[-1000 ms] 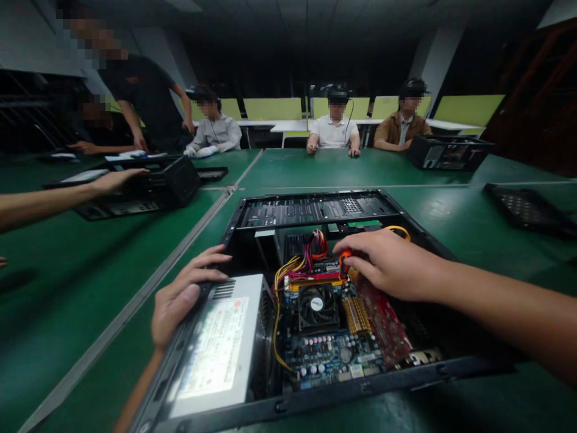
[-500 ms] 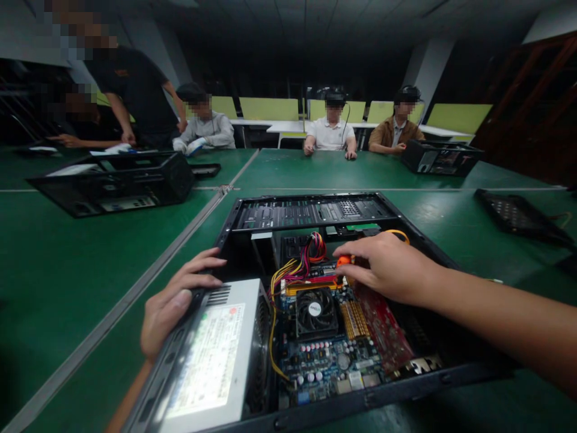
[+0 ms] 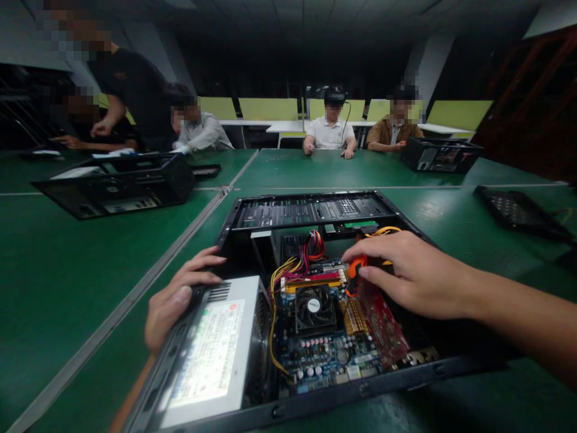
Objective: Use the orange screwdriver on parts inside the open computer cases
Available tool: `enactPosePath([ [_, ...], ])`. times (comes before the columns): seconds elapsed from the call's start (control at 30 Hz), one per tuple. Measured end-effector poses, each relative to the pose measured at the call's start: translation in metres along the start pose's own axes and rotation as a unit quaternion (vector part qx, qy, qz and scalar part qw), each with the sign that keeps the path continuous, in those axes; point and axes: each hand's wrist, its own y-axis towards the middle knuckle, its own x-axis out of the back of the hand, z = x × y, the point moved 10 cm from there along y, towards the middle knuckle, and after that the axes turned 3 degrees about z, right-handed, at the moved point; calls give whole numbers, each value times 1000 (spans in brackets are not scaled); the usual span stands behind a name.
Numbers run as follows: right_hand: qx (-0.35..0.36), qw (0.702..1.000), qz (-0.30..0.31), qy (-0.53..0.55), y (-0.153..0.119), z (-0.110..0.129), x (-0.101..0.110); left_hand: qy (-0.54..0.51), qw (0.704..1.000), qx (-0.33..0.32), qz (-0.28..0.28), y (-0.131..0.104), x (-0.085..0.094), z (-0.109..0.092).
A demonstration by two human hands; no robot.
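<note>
An open black computer case (image 3: 315, 394) lies in front of me, its inside facing up. My left hand (image 3: 178, 300) rests on the case's left edge beside the silver power supply (image 3: 216, 355), fingers stretched out over the rim. My right hand (image 3: 406, 273) is closed around a screwdriver (image 3: 357, 270) with an orange and black handle, held above the motherboard (image 3: 315, 355). Its thin shaft points down close to the gold heatsink (image 3: 355, 317); the tip is hard to make out. Just left of it sits the black CPU fan (image 3: 314, 308). A red expansion card (image 3: 383, 328) stands under my right hand.
Bundled coloured cables (image 3: 311, 246) cross the case's inside. Another black case (image 3: 117, 180) stands on the green table (image 3: 81, 270) at left, another (image 3: 442, 155) at far right. A black panel (image 3: 518, 207) lies at right. Several people sit or stand across the table.
My right hand has moved slightly right, and the screwdriver now shows more of its handle, tilted with its lower end toward me. My left hand has barely moved. At left, the standing person has shifted an arm.
</note>
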Motion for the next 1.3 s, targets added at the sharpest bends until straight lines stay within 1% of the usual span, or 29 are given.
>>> enactPosePath([
  [0.1, 3, 1000, 19, 19, -5, 1, -7, 12, 1000, 9, 0, 0, 1, 3],
  [0.23, 9, 999, 26, 33, -5, 1, -16, 8, 1000, -4, 3, 0, 1, 1],
  [0.37, 8, 999, 37, 22, -5, 0, -21, 3, 1000, -10, 7, 0, -1, 0],
  [0.47, 22, 999, 34, 13, -5, 3, -21, -2, 1000, -18, 8, 0, -1, -1],
  [0.63, 34, 997, 62, -44, -3, 7, -30, 10, 1000, -23, 9, -1, -1, -2],
  [0.73, 55, 995, 73, -25, -6, 13, -30, 13, 1000, -18, 6, -2, -1, -1],
  [0.8, 56, 996, 70, -12, -8, 14, -20, 3, 1000, -19, 5, -3, -1, -2],
  [0.83, 50, 997, 53, -12, -9, 14, -10, -4, 1000, -19, 5, -4, -2, -1],
  [0.93, 31, 998, -44, -14, -7, 20, 31, -23, 999, -35, -2, -4, -3, -1],
  [0.97, 35, 997, -68, -10, -4, 27, 41, -29, 999, -44, -7, -4, -3, -2],
  [1.0, 46, 996, -76, -6, 0, 37, 44, -34, 998, -54, -10, -4, -3, -3],
  [1.03, 62, 996, -64, -1, 6, 48, 41, -39, 997, -63, -13, -4, -3, -5],
  [1.07, 80, 996, -38, 5, 12, 60, 32, -42, 997, -68, -14, -4, -4, -6],
  [1.17, 114, 992, 57, 21, 29, 85, -9, -45, 996, -70, -12, -5, -6, -8],
  [1.23, 120, 988, 88, 27, 37, 91, -30, -44, 996, -72, -14, -5, -7, -11],
  [1.3, 121, 987, 101, 27, 43, 92, -44, -45, 996, -75, -17, -6, -7, -13],
])
